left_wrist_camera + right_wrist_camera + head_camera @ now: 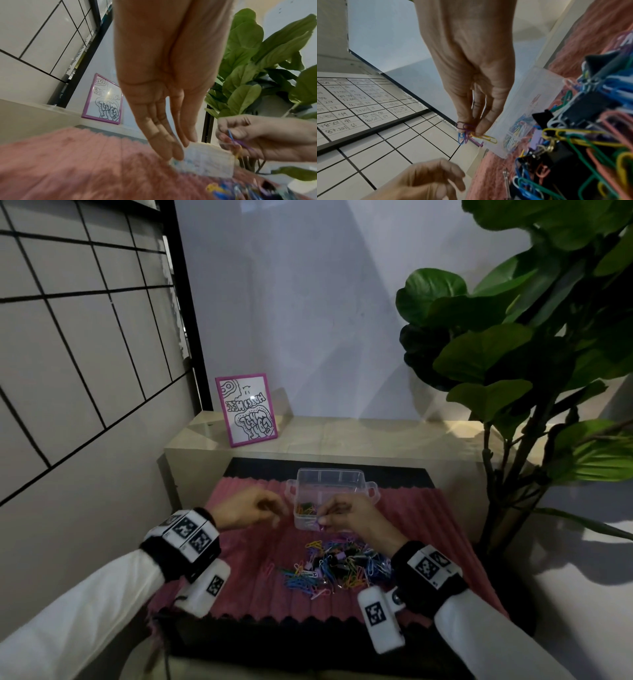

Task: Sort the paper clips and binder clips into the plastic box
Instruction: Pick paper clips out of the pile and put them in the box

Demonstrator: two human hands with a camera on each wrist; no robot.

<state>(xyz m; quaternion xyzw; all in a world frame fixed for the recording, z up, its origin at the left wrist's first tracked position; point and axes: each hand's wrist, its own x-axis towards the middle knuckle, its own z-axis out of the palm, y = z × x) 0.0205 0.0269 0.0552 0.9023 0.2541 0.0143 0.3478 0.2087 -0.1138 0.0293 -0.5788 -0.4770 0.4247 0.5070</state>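
A clear plastic box [329,474] stands at the back of a pink ribbed mat [246,570], with several coloured clips inside. My right hand [322,522] is over the box's near end and pinches a small bunch of paper clips [488,138], purple, blue and yellow, between thumb and fingertips [481,129]. My left hand [277,517] hovers just left of the box with relaxed fingers [175,152] and holds nothing. A mixed pile of paper clips and black binder clips [335,570] lies on the mat in front of the box.
A pink-framed drawing [246,409] leans on a pale ledge [342,436] behind the mat. A large leafy plant [531,354] stands to the right. A tiled wall [68,354] runs along the left side.
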